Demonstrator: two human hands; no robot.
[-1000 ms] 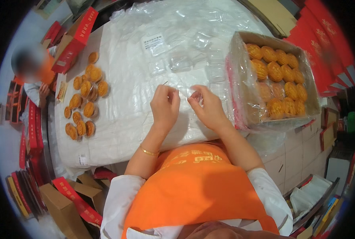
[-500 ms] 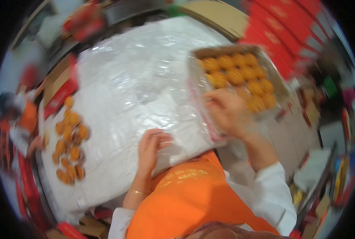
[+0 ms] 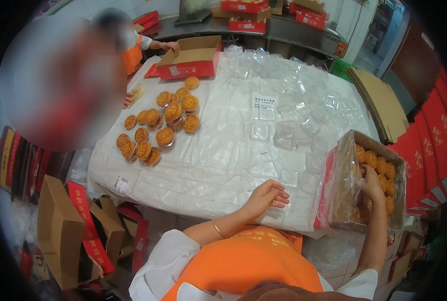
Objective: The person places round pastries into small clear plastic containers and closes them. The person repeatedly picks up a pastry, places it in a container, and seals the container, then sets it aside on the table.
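Note:
An open cardboard box (image 3: pixel 343 155) with a plastic liner holds rows of round golden mooncakes (image 3: pixel 381 165) at the right edge of the table. My right hand (image 3: pixel 371 184) reaches down inside this box, among the mooncakes; its fingertips are partly hidden, so whether it grips one does not show. Over the table's near edge hovers my left hand (image 3: pixel 264 199), fingers loosely bent and apart, holding nothing. Beneath and beyond it lie clear plastic trays (image 3: pixel 289 176) on the white plastic-covered table (image 3: pixel 218 155). Several mooncakes (image 3: pixel 173 111), some in clear trays, stand grouped on the table's left side.
A co-worker's hand (image 3: pixel 169 46) rests at an open red box (image 3: pixel 191 62) at the far left. Flat cardboard sheets (image 3: pixel 379 105) and red box covers (image 3: pixel 429 140) lie beyond the right edge. Empty cartons (image 3: pixel 65 226) stand at the lower left.
My view has swung, so the table and boxes appear shifted. My right hand has gone from the box's near side down inside it. The left hand stays low over the near edge.

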